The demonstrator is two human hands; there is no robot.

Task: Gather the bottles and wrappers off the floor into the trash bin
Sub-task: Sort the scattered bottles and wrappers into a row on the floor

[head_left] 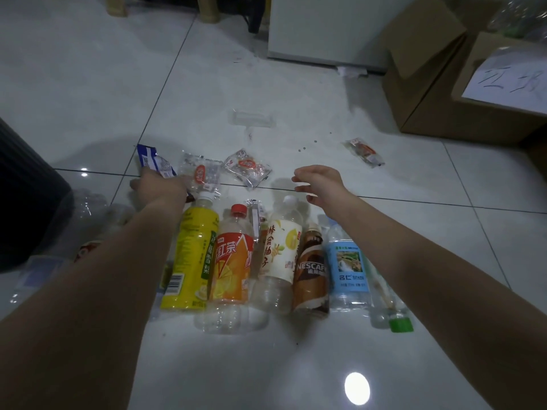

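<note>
The left hand (pixel 159 187) is reaching out to the far left and gripping the near end of a blue-and-white wrapper (pixel 152 161), which is sticking up from behind the knuckles. Its fingers are hidden, so I cannot tell whether it is also catching the clear wrapper with the red logo (pixel 202 176) just beside it. The right hand (pixel 319 184) is hovering with its fingers loose and spread, holding nothing and well apart from the left.

By my reckoning the job is only just getting going. Nearly everything is lying on the tiled floor (pixel 88 84):
- **Bottles, in a row below the forearms:** the yellow pear drink bottle (pixel 192 255), the iced tea bottle (pixel 233 261), the honey pomelo bottle (pixel 281 255), the Nescafé bottle (pixel 310 273), the blue-label water bottle (pixel 349 267) and a clear bottle with a green cap (pixel 387 312).
- **Clear bottles:** more are lying at the left against the dark ribbed trash bin (pixel 23 202).
- **Wrappers:** another bun wrapper (pixel 248 167) is sitting past the hands, and one more (pixel 365 152) is lying far right.

The bin's inside is out of view, so what is in it I cannot say.

The bin is standing close on the left, a short swing for that hand. Cardboard boxes (pixel 429 84) and a white cabinet (pixel 325 25) are closing off the far right, while the far left floor is lying open
</note>
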